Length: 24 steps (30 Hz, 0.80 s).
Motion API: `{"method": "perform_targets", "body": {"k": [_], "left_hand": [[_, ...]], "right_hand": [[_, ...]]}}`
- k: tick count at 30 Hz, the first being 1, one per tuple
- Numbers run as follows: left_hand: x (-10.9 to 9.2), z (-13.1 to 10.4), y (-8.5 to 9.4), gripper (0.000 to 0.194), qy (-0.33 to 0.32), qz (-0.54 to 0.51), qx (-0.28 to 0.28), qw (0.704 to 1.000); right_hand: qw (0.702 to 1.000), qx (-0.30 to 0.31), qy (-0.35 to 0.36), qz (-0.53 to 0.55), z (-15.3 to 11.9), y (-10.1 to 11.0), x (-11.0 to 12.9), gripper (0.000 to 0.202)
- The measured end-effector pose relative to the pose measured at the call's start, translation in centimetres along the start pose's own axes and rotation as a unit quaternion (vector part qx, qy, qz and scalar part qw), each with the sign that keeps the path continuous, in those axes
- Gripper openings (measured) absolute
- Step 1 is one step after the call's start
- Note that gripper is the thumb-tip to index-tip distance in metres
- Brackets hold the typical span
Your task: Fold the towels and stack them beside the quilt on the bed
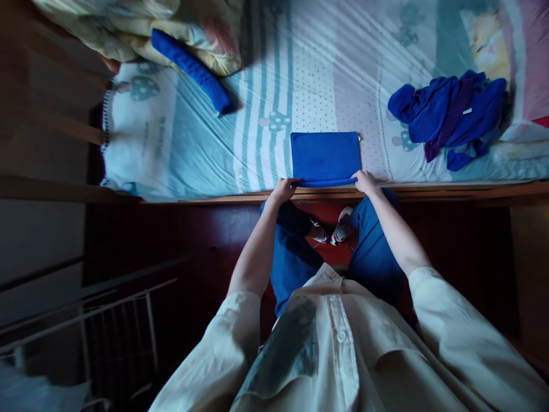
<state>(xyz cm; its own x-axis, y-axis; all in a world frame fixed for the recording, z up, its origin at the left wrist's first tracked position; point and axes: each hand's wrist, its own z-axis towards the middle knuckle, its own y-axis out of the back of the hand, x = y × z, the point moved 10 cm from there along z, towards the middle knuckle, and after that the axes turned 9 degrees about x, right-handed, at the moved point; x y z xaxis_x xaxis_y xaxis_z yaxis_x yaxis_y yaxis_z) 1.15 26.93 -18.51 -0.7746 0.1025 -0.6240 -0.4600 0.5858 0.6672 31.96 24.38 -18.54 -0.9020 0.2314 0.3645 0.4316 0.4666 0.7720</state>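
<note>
A blue rectangular cloth, which looks like a small towel, lies flat on the bed near its front edge. Its near edge is turned up into a narrow fold or roll. My left hand pinches the left end of that fold, and my right hand grips the right end. A small pale tag shows at the cloth's far right corner. Farther left on the bed lies a rolled blue cloth. To the right is a crumpled heap of blue cloths with a dark purple piece among them.
The bed sheet is patterned with stripes and mushrooms. A bundled yellowish quilt sits at the back left, and a pink pillow or cover at the right. A wooden bed rail runs before my knees. A white metal rack stands lower left.
</note>
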Motion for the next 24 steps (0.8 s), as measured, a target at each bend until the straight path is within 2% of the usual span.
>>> {"method": "perform_targets", "body": {"k": [3, 6, 12, 16, 19, 24], "left_hand": [[0.5, 0.3, 1.1, 0.040, 0.031, -0.051, -0.028, 0.998], [1.1, 0.7, 1.7, 0.032, 0.060, -0.089, -0.050, 0.993], [1.9, 2.2, 2.5, 0.017, 0.065, -0.119, -0.088, 0.987], [3.9, 3.0, 2.3, 0.015, 0.114, -0.114, -0.086, 0.983], [5.3, 2.8, 2.3, 0.013, 0.163, -0.103, -0.091, 0.977], [5.8, 2.2, 2.2, 0.013, 0.203, -0.099, -0.079, 0.971]], "right_hand": [[0.999, 0.011, 0.004, 0.040, 1.2, 0.8, -0.8, 0.027], [0.991, 0.008, 0.018, 0.129, 2.4, 1.5, -1.7, 0.024], [0.961, -0.023, 0.006, 0.276, 4.3, 1.4, -3.3, 0.023], [0.946, -0.065, -0.011, 0.317, 5.5, 1.5, -4.7, 0.028], [0.941, -0.074, -0.046, 0.326, 6.0, 1.2, -6.1, 0.029], [0.938, -0.063, -0.084, 0.329, 6.5, 0.3, -7.5, 0.029]]}}
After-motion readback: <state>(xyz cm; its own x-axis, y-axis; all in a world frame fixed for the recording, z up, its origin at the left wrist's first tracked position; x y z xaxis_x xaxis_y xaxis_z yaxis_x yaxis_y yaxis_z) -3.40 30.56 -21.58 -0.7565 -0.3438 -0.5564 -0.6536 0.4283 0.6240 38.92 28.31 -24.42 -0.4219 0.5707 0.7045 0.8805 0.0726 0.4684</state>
